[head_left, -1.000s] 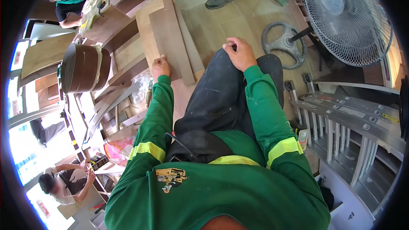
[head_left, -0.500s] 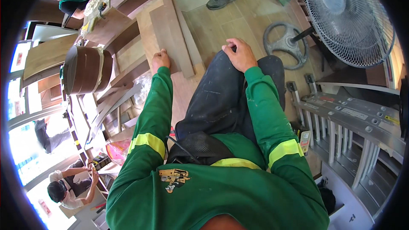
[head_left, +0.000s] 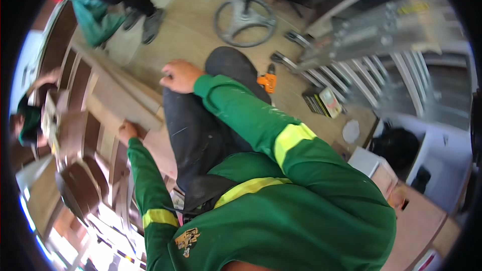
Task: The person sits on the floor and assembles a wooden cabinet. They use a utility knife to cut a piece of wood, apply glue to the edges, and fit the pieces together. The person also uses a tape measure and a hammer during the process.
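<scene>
At the left, my left hand [head_left: 128, 133] is closed at the edge of a flat brown wooden board [head_left: 118, 98]; its fingertips are partly hidden. My right hand [head_left: 182, 76] rests at my bent knee in dark trousers [head_left: 188, 130], fingers loosely curved with a gap at the thumb and nothing visible in them. The board lies on top of wooden cabinet frames [head_left: 83, 83]. Both my arms wear green sleeves with yellow bands. The picture is somewhat blurred.
A pedestal fan [head_left: 246, 17] with a round base stands ahead. To the right are an orange power drill [head_left: 268, 79], a box [head_left: 321, 102], a folded metal ladder [head_left: 361, 35] and a white cabinet [head_left: 442, 155]. A co-worker [head_left: 27, 120] is at far left; another person's legs [head_left: 135, 5] stand ahead.
My view has swung to the right, so the boards and fan shift left in the picture. The drill, box and white cabinet show more fully. Both hands keep about the same places.
</scene>
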Demonstrator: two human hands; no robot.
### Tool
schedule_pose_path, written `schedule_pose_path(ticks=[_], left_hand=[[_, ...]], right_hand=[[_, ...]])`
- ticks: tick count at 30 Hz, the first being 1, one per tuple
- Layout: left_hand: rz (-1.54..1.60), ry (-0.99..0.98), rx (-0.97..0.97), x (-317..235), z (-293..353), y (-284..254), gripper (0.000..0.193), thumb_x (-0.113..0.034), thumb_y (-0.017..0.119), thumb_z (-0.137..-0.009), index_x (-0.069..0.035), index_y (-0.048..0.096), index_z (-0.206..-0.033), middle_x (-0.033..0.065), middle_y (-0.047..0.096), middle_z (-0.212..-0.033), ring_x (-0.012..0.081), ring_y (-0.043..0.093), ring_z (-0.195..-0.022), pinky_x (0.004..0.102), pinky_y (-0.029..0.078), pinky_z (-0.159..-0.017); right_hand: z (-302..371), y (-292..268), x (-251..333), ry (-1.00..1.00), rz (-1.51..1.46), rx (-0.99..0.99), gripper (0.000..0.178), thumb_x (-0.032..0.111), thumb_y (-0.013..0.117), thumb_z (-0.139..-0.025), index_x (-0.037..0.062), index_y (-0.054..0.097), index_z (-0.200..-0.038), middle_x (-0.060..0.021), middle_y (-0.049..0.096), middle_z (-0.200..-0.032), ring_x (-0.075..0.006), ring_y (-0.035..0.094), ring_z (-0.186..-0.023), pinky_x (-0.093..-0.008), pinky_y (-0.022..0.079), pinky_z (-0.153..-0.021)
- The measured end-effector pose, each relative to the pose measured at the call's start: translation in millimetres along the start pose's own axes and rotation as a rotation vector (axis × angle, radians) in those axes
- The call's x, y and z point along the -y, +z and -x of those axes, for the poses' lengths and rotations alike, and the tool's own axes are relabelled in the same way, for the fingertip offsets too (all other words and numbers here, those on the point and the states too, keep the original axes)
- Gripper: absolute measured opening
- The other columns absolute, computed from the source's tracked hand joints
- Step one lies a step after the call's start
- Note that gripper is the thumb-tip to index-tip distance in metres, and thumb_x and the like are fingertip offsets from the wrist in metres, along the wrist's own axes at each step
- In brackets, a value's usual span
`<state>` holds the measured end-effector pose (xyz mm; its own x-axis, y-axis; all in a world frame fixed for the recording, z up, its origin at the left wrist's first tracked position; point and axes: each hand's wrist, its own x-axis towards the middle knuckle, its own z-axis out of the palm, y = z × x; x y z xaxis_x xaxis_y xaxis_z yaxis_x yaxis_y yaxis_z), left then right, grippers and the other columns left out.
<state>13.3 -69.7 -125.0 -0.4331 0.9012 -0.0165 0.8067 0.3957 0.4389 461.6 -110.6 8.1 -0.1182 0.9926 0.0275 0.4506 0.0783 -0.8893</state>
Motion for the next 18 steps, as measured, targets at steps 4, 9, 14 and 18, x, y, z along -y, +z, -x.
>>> schedule_pose_path(ticks=[4, 9, 14, 18], left_hand=[[-0.387, 0.186, -0.063, -30.4, 5.2, 8.8, 0.063, -0.054, 0.057, -0.094, 0.006, 0.061, -0.113, 0.0276, 0.066, -0.108, 0.0450, 0.065, -0.098, 0.0505, 0.051, -0.088], [-0.141, 0.148, -0.146, -90.2, 71.0, 6.7, 0.053, -0.044, 0.057, -0.097, 0.001, 0.056, -0.125, 0.0234, 0.060, -0.118, 0.0390, 0.056, -0.111, 0.0473, 0.045, -0.098], [-0.318, 0.337, -0.270, -99.4, 110.7, -8.6, 0.039, -0.037, 0.050, -0.102, -0.009, 0.064, -0.126, 0.0138, 0.062, -0.119, 0.0331, 0.057, -0.109, 0.0448, 0.046, -0.093], [-0.283, 0.291, -0.194, -111.7, 132.0, -17.9, 0.041, -0.038, 0.047, -0.103, -0.013, 0.062, -0.131, 0.0087, 0.059, -0.132, 0.0315, 0.055, -0.116, 0.0447, 0.044, -0.097]], right_hand=[[28.3, -15.3, 10.1, -0.018, 0.102, -0.101, 0.044, 0.034, 0.066, -0.086, 0.0058, 0.064, -0.120, -0.0167, 0.058, -0.125, -0.0358, 0.051, -0.124, -0.0545, 0.043, -0.100], [97.7, -63.2, 27.3, -0.104, 0.254, -0.296, 0.040, 0.026, 0.067, -0.088, 0.0057, 0.060, -0.121, -0.0143, 0.056, -0.119, -0.0345, 0.051, -0.119, -0.0488, 0.042, -0.100], [169.9, -102.2, 29.4, -0.074, 0.540, -0.329, 0.053, 0.025, 0.068, -0.087, 0.0066, 0.052, -0.133, -0.0147, 0.048, -0.138, -0.0360, 0.041, -0.134, -0.0542, 0.037, -0.107], [203.8, -112.8, 36.7, 0.099, 0.478, -0.251, 0.065, 0.028, 0.067, -0.090, 0.0125, 0.042, -0.147, -0.0143, 0.034, -0.154, -0.0376, 0.030, -0.145, -0.0584, 0.032, -0.111]])
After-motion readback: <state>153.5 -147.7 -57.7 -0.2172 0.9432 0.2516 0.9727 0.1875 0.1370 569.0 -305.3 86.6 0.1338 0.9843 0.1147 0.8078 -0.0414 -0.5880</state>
